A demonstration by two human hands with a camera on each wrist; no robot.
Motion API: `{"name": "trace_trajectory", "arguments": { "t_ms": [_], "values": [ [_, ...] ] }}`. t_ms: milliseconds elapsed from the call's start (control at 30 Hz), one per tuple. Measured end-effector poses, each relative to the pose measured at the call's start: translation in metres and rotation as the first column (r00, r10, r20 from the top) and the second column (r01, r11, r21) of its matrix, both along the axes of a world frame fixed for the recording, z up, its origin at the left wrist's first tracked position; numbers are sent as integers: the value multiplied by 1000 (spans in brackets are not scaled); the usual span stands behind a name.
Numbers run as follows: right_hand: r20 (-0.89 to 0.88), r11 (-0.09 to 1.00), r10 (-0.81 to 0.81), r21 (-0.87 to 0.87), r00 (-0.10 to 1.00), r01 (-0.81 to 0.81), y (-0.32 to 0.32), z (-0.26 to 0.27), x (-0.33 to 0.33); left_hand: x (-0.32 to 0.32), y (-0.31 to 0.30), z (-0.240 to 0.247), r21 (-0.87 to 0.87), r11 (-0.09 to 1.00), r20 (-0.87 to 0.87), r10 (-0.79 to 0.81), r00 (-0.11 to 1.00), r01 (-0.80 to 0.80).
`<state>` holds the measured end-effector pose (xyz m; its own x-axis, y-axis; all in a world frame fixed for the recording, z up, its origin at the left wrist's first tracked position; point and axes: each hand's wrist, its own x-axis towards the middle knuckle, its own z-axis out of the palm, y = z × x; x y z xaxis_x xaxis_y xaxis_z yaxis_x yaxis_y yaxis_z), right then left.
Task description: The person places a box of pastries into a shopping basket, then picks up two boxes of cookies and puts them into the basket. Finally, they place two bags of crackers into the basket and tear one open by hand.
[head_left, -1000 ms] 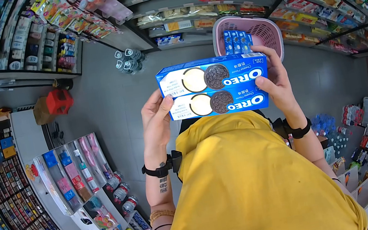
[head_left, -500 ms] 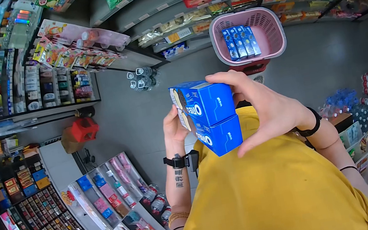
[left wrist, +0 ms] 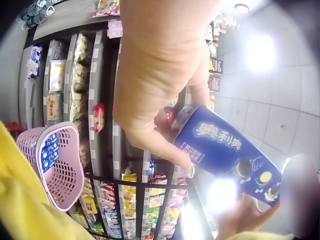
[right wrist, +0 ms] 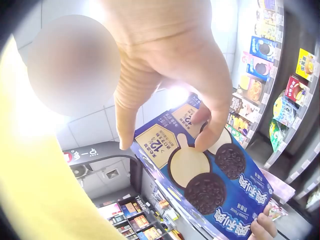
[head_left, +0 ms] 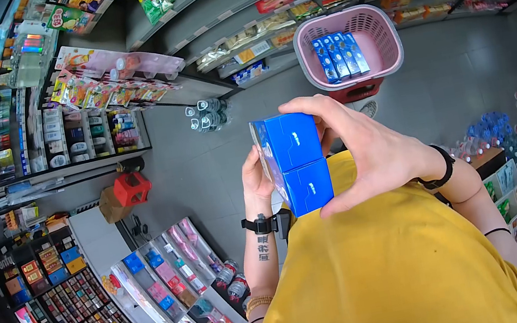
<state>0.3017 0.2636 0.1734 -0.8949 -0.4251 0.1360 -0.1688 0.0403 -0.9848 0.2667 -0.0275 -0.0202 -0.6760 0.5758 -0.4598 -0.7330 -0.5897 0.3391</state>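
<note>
Two blue Oreo cookie boxes, one against the other, are held in front of the yellow shirt, their plain blue ends toward the head camera. My left hand grips them at the far end, thumb along the side and most fingers hidden behind. Spread across the near end, my right hand has its thumb at the lower box's edge and fingers at the upper one. In the right wrist view the cookie pictures on the boxes show, with fingers resting on the printed face. A box side faces the left wrist camera.
Ahead, a pink basket with several small blue boxes inside stands on a red stool. Snack shelves line the back. Water bottles stand on the floor, and a display rack is at the left.
The boxes have turned from showing their printed fronts to showing their blue ends. My right hand shifted from their right side to span the near end. The head view has shifted, bringing the whole basket into sight.
</note>
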Motion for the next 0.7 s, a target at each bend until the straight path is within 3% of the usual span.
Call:
{"name": "trace_trajectory", "arguments": {
  "t_ms": [200, 300, 400, 500, 700],
  "values": [
    [22, 1000, -27, -4, 999, 27, 3, -2, 2, -2, 5, -6, -17, 999, -27, -42, 999, 41],
    [6, 999, -44, 0, 999, 44, 7, -4, 5, -5, 1, -10, 48, 999, 80, -8, 997, 4],
    [70, 998, 53, -22, 996, -51, 22, -14, 5, -12, -10, -2, 7, 995, -142, 97, 985, -97],
    [208, 994, 106, -60, 972, -95, 45, -30, 9, -25, -27, 19, -98, 988, -480, 55, 876, -116],
    [422, 913, 52, -386, 905, 127, 51, -86, 30, -29, -17, 64, -368, 916, -685, -149, 713, -162]
  ]
}}
